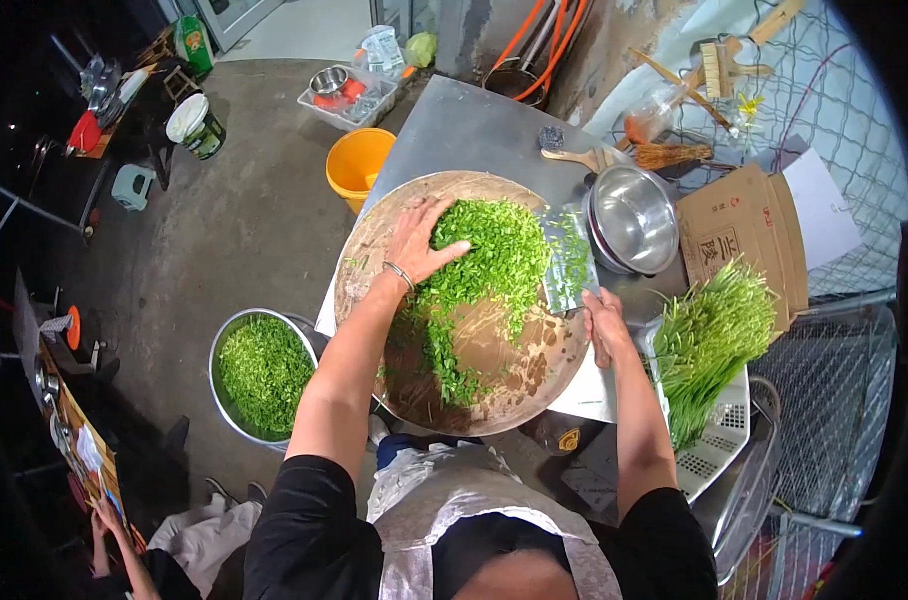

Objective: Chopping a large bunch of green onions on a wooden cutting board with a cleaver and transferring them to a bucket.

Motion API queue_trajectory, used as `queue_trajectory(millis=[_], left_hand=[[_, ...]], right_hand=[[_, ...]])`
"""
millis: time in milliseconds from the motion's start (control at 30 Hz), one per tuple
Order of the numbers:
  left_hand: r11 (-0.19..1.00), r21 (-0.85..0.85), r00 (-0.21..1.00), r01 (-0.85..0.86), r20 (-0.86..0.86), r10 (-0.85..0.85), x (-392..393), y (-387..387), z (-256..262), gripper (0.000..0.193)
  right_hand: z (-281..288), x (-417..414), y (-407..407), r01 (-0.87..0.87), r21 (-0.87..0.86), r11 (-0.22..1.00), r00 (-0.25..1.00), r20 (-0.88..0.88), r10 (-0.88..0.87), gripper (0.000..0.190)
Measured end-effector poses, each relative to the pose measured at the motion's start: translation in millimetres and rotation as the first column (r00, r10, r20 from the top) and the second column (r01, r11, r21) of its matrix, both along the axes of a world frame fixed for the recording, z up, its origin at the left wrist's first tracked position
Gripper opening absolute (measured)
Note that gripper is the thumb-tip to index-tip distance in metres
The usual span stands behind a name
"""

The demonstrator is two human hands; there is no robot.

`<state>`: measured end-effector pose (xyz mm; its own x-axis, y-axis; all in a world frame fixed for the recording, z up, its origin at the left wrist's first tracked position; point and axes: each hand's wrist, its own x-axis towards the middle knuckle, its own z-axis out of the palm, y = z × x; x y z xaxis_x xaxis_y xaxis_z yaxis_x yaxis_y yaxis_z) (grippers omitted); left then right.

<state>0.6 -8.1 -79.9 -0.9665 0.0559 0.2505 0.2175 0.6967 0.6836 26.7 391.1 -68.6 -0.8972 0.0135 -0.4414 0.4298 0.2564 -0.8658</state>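
A heap of chopped green leafy stalks lies on a large round wooden chopping board. My left hand, fingers spread, rests against the heap's left side, with a bracelet at the wrist. In my right hand is the handle of a wide cleaver; green bits cover its blade, which lies at the heap's right edge. A metal pot full of chopped greens stands on the lower left. Long uncut green stalks fill a white plastic basket to the right of my right forearm.
The board sits on a metal table. Stacked steel bowls, a wooden-handled brush and cardboard are beyond the cleaver. A yellow bucket stands by the table's left edge. Another person's hands show at lower left.
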Motion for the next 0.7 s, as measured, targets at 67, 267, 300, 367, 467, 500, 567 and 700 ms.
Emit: queue_trajectory(millis=[67, 267, 300, 367, 467, 500, 567, 700], left_hand=[[1.000, 0.011, 0.998, 0.017, 0.057, -0.017, 6.3, 15.4, 4.9, 0.094], [0.959, 0.163, 0.971, -0.230, -0.018, 0.236, 54.9, 61.5, 7.7, 0.106], [0.939, 0.176, 0.953, -0.295, -0.010, 0.302, 62.6, 72.4, 9.2, 0.102], [0.884, 0.268, 0.917, -0.384, 0.000, 0.398, 73.1, 93.5, 12.4, 0.097], [0.838, 0.328, 0.879, -0.436, -0.046, 0.475, 79.8, 104.2, 10.0, 0.086], [0.828, 0.341, 0.872, -0.445, -0.044, 0.487, 81.9, 104.6, 10.5, 0.083], [0.821, 0.361, 0.870, -0.442, -0.049, 0.490, 86.0, 102.3, 10.9, 0.078], [0.820, 0.401, 0.882, -0.409, -0.057, 0.468, 93.1, 99.2, 21.5, 0.076]], right_hand=[[-16.4, -11.7, 1.5, -0.104, 0.085, 0.991, 0.995, -0.004, 0.104, 0.021], [-5.5, 27.0, -68.1, -0.258, 0.053, 0.965, 0.966, 0.005, 0.258, 0.018], [0.5, 40.2, -84.1, -0.254, 0.070, 0.965, 0.967, 0.010, 0.254, 0.018], [-17.3, 64.1, -101.1, -0.249, 0.155, 0.956, 0.963, -0.067, 0.261, 0.018], [-7.8, 86.5, -128.2, -0.146, -0.014, 0.989, 0.989, -0.026, 0.146, 0.016], [-5.9, 91.0, -134.5, -0.099, -0.094, 0.991, 0.995, 0.006, 0.100, 0.015], [1.4, 96.3, -142.6, -0.092, -0.091, 0.992, 0.993, 0.061, 0.098, 0.015], [-0.3, 102.5, -142.2, -0.098, -0.077, 0.992, 0.994, 0.035, 0.100, 0.015]])
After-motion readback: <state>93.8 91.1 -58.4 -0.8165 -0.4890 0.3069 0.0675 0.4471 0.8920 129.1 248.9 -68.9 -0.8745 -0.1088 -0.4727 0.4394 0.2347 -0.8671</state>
